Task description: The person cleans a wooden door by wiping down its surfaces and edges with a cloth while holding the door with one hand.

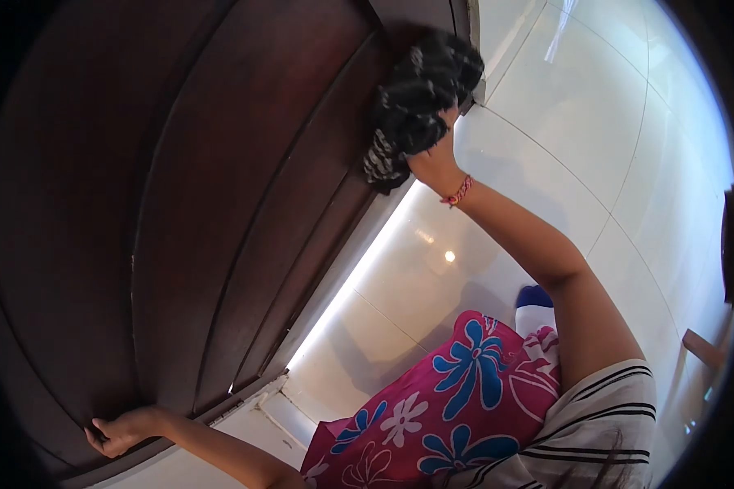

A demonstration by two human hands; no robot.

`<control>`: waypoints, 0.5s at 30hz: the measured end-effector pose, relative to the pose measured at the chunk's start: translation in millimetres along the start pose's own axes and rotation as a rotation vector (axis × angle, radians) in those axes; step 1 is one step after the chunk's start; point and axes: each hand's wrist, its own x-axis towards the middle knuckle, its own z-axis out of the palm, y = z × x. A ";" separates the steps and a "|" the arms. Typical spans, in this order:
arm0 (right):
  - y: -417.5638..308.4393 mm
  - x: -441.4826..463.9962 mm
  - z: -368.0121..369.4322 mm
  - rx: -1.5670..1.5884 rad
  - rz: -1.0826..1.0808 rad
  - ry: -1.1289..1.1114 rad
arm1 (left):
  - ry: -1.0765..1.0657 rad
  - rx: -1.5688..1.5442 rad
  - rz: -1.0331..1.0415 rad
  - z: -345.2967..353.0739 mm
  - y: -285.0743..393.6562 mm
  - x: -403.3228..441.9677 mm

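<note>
A bunched black cloth with a white pattern (420,94) is in my right hand (439,159), pressed against the dark brown wooden door (196,187) near its lower corner. The cloth is slightly blurred and covers most of my fingers. At the lower left of the view, my left hand (124,432) is at the door's side edge with its fingers curled. Whatever those fingers close on, if anything, is hidden. Grooves run along the door's panels.
Bright light shows through the gap under the door. Glossy pale floor tiles (563,163) spread to the right. My magenta floral garment (465,383) is at the lower middle. Dark brown wooden furniture (731,244) stands at the right edge. A white door frame (273,411) runs beside the door.
</note>
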 end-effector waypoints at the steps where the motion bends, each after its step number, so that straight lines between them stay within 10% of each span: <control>1: 5.5 -13.1 -1.9 -0.032 0.021 -0.084 | -0.003 0.005 0.003 -0.4 0.8 -0.1; 15: -21.9 14.6 -3.9 -0.003 -0.041 0.005 | 0.025 -0.007 -0.011 1.3 -5.9 2.0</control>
